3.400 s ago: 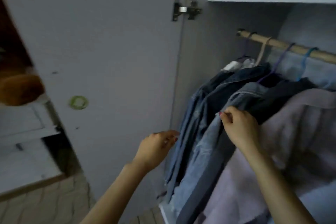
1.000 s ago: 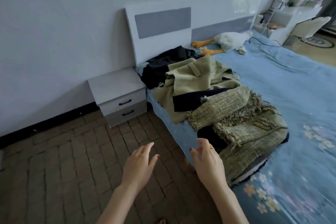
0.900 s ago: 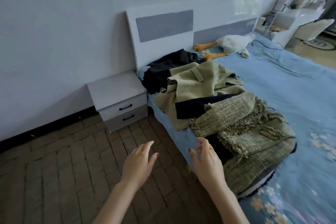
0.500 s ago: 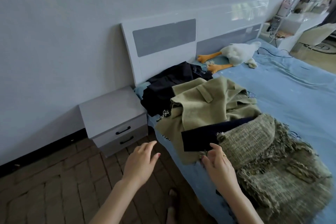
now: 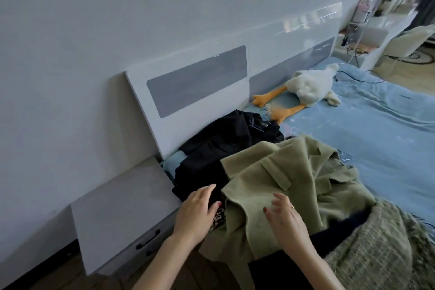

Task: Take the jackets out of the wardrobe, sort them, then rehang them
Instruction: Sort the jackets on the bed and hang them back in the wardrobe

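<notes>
Olive wool jacket (image 5: 289,186) lies on top of the pile at the bed's (image 5: 376,129) near edge, w/ black jacket (image 5: 226,146) behind it and green tweed jacket (image 5: 376,249) to the right. Looks thick, soft, floppy, prob fairly heavy; best taken at collar/shoulders. Left hand (image 5: 195,212) fingers straight, together, at the black fabric. Right hand (image 5: 286,221) fingers spread, hovering over olive hem; contact unclear. Felted nap vs. nubby fringed tweed.

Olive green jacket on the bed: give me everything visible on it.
The olive green jacket looks like thick felted wool, with a flap pocket and lapels. It lies crumpled on the bed, partly over the black jacket, hem hanging off the edge. The right hand is spread over it; whether it touches is unclear. The tweed jacket borders it.
</notes>
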